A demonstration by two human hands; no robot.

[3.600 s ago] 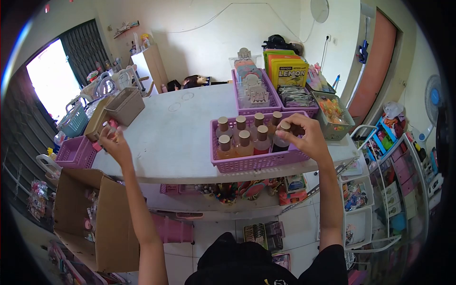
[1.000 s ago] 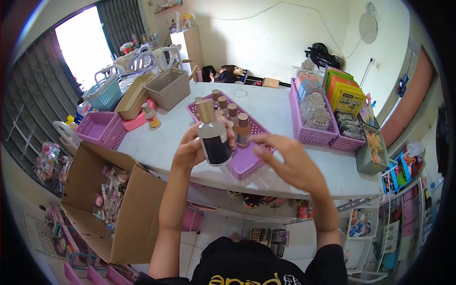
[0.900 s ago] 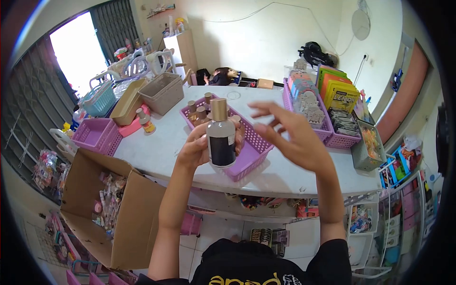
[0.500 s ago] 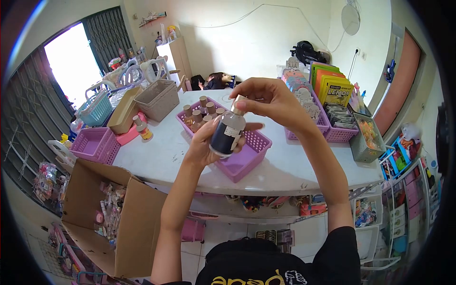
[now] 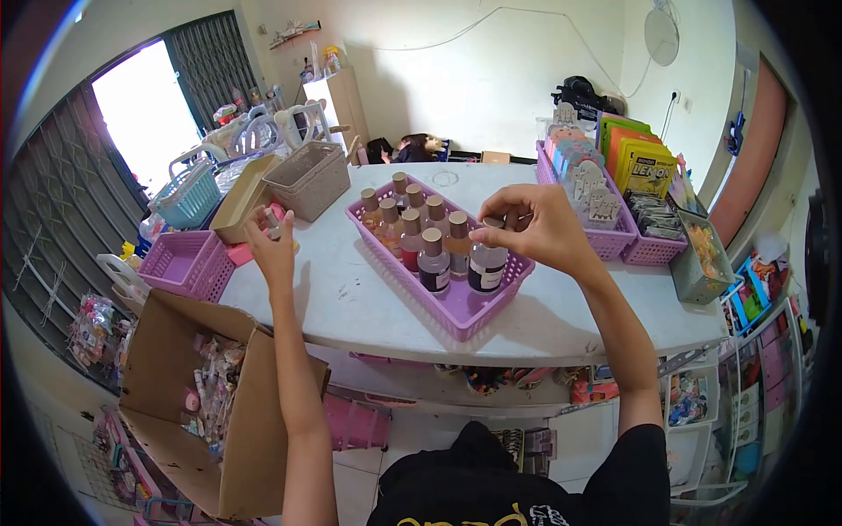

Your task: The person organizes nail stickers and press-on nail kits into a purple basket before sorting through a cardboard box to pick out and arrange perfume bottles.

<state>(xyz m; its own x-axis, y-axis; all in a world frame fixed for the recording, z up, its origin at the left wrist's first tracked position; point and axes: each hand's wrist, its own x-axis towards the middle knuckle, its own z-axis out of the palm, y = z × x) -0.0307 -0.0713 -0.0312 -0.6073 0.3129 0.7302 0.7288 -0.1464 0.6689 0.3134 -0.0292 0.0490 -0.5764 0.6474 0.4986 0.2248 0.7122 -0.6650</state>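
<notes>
My right hand [image 5: 539, 230] pinches the cap of a clear perfume bottle with a dark label [image 5: 487, 266]. That bottle stands upright at the near right end of a purple basket [image 5: 462, 326]. Beside it is a similar dark-labelled bottle [image 5: 433, 265], and several more bottles with tan caps fill the rest, among them one with red liquid [image 5: 410, 244]. On the left, my left hand [image 5: 274, 250] has its fingers around a small bottle [image 5: 273, 230] on the table. The hand hides most of that bottle.
An open cardboard box [image 5: 263, 421] of small packets stands at the table's left front. Behind the left hand are an empty purple basket [image 5: 182, 267], a beige basket [image 5: 309, 188] and a tan box [image 5: 246, 197]. Purple baskets of goods [image 5: 605, 245] and a grey-green bin [image 5: 702, 263] line the right.
The dark-labelled bottle, earlier held up in both hands, now stands in the purple basket under my right hand. My left hand has let go of it and moved left to the small bottle.
</notes>
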